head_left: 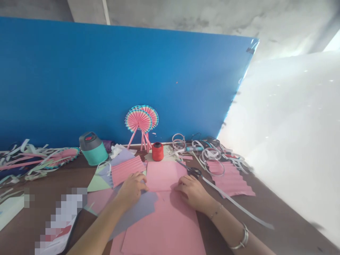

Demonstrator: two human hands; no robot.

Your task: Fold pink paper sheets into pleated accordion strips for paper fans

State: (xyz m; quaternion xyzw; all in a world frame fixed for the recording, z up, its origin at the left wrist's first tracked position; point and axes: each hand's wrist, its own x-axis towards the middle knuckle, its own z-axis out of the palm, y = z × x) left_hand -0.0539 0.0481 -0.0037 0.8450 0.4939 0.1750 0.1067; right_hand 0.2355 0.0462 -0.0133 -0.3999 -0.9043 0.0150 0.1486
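Field notes. Finished work stands well beyond both hands: two round pleated paper fans in pink and teal (141, 120), mounted on slim pink sticks and propped against a tall blue board (106, 78). A pleated pink paper sheet (128, 170) lies just beyond the left hand (131, 189), and a second pleated pink paper sheet (230, 181) lies to the right of the right hand (192, 193). Those folds are done. The broad flat pink paper sheet (162, 223) beneath both hands shows no pleats; one crease seems to cross it just ahead of the hands, though the shallow view makes that uncertain. A flat lavender paper sheet (135, 212) lies partly over its left side, under the left hand.

Both forearms reach in from the near edge, converging on the sheet. The left hand rests palm down, fingers together, pressing on the lavender sheet near its edge. The right hand lies palm down on the pink sheet, fingers close together and slightly curled. Neither hand shows a pinch.

Just beyond the right hand lie black-handled scissors (193, 172). A long white paper strip (236, 203) runs past that hand on its right, with curled white paper strips (211, 156) farther ahead. A red thread spool (157, 151) stands ahead of both hands on the brown table (53, 177).
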